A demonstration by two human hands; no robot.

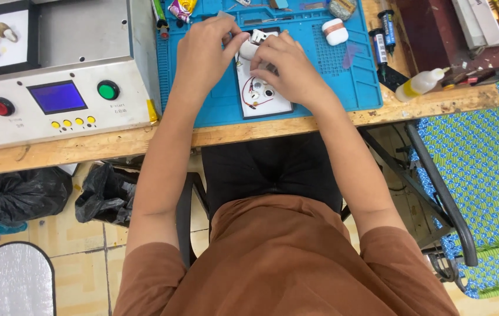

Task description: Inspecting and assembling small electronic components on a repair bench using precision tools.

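On the blue work mat [214, 99], head view: I am holding both hands together over a white tray [264, 96] that is lying near the mat's front edge. My left hand [202, 52] and my right hand [287, 67] are pinching a small white part [250, 47] between their fingertips, fingers closed on it, just above the tray's far end. Small round pieces and a thin red wire are lying on the tray. A white earbud case [335, 31] is sitting on the mat to the right, well apart from my hands. Dark glue syringes [384, 35] and a yellowish squeeze bottle [418, 85] are lying on the wooden worktop [85, 143] beyond the mat's right edge. To the left, a grey machine [56, 76] with a red button, a green button and a blue screen is standing on the worktop.
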